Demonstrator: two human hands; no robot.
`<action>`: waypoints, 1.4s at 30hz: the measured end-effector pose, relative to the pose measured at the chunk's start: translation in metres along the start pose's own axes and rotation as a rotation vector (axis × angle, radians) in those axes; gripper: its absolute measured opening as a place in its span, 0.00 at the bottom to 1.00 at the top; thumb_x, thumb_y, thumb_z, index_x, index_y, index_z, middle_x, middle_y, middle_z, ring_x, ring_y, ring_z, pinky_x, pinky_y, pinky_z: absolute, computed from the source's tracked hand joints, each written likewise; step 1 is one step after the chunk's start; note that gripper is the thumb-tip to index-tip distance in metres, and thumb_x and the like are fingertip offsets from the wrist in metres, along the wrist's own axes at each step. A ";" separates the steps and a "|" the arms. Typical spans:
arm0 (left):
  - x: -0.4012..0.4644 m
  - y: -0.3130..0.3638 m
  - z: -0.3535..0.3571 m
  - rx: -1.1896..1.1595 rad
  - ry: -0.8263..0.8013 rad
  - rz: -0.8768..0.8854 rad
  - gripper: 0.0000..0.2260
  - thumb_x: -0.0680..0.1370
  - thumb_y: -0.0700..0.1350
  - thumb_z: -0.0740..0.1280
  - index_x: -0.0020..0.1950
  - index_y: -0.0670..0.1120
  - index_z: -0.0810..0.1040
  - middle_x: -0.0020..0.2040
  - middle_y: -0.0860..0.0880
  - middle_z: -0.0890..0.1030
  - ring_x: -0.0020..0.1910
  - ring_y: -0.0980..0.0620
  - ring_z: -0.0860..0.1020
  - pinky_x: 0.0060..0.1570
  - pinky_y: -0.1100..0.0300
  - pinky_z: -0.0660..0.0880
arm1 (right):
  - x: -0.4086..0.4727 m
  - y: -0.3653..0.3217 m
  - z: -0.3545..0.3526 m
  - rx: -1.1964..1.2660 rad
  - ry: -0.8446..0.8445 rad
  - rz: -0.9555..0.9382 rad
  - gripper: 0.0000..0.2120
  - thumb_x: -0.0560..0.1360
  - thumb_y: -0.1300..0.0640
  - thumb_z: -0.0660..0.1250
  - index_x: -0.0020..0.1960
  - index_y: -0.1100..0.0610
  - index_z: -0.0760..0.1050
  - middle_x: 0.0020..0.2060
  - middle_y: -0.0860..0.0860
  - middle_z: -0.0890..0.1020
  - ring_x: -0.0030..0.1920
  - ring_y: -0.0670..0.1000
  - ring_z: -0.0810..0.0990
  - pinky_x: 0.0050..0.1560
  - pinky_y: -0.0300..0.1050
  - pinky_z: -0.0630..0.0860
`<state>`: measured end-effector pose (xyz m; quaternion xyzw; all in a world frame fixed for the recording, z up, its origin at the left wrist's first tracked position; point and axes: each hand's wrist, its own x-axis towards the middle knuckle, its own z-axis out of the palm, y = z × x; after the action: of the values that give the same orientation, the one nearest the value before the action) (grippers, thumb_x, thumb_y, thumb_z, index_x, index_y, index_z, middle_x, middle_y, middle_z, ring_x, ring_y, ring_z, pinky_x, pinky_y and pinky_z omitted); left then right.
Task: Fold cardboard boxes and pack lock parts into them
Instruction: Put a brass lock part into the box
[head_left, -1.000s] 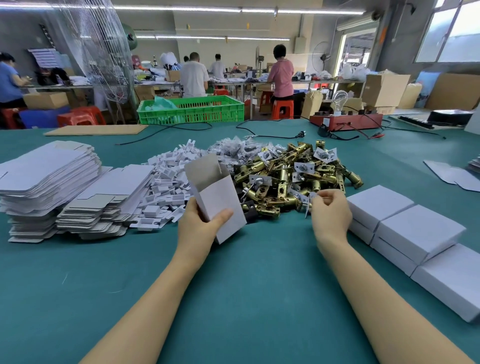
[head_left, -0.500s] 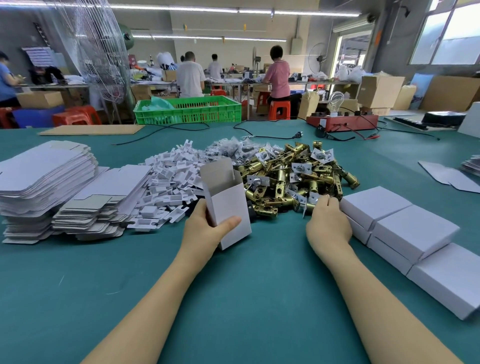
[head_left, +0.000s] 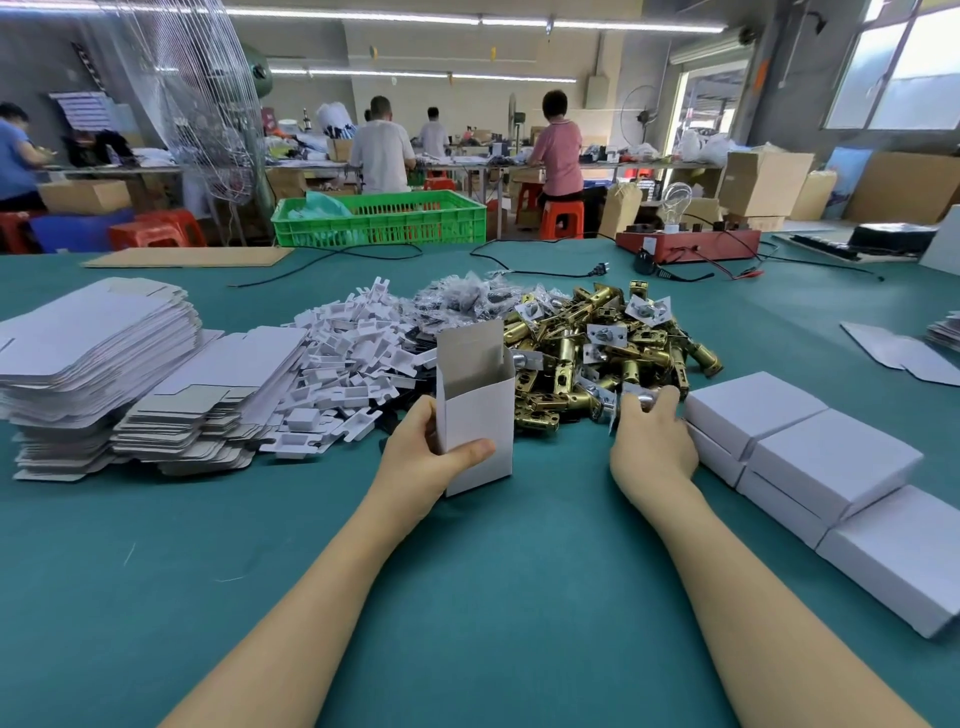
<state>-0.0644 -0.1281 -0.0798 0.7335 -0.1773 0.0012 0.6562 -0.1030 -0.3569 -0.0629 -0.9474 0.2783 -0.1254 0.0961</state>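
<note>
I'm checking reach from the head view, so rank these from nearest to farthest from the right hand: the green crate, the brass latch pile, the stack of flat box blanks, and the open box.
1. Brass latch pile: directly at the right hand's fingertips.
2. Open box: to its left, held upright by the left hand.
3. Stack of flat box blanks: far left on the table.
4. Green crate: beyond the table's far edge.
</note>
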 end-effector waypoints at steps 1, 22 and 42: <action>0.000 -0.001 0.000 -0.002 0.001 0.001 0.17 0.71 0.40 0.78 0.55 0.51 0.76 0.49 0.58 0.83 0.49 0.61 0.81 0.46 0.67 0.77 | 0.001 0.001 0.000 0.004 0.004 -0.008 0.14 0.74 0.68 0.63 0.57 0.58 0.67 0.64 0.60 0.61 0.46 0.60 0.72 0.36 0.46 0.67; -0.001 0.004 0.001 -0.020 0.012 0.011 0.17 0.71 0.40 0.77 0.54 0.53 0.75 0.51 0.56 0.82 0.47 0.64 0.80 0.42 0.73 0.75 | 0.013 0.011 0.003 0.125 -0.012 -0.045 0.07 0.77 0.64 0.61 0.54 0.58 0.70 0.59 0.58 0.61 0.33 0.55 0.68 0.35 0.46 0.67; -0.002 0.003 0.001 -0.020 0.028 0.013 0.18 0.72 0.41 0.77 0.56 0.54 0.75 0.53 0.55 0.82 0.50 0.61 0.80 0.44 0.68 0.76 | -0.011 -0.022 -0.001 0.275 0.398 -0.430 0.12 0.76 0.58 0.66 0.60 0.58 0.74 0.52 0.56 0.75 0.36 0.58 0.75 0.30 0.44 0.65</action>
<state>-0.0673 -0.1294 -0.0772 0.7257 -0.1728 0.0140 0.6658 -0.1007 -0.3326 -0.0580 -0.9195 0.0653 -0.3620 0.1385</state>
